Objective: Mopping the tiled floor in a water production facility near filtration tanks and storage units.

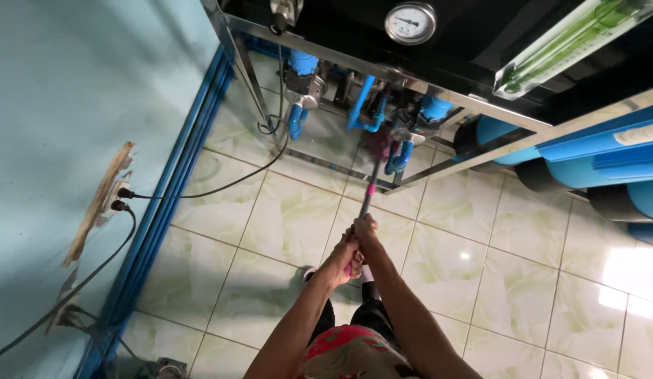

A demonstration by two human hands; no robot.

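Both my hands grip the handle of a mop (367,196), a grey and pink pole that runs away from me across the tiled floor. My left hand (342,258) holds the pole lower, and my right hand (365,230) wraps it just above. The dark purple mop head (379,144) lies under the metal frame (439,168) of a water filter rig, among blue pipes and valves (361,105).
A round pressure gauge (409,22) sits on the rig's black panel. Blue tanks (600,165) lie at the right. A black cable (221,186) runs from a wall socket (115,193) on the pale blue wall to the rig. Glossy green-white tiles (509,281) cover the floor.
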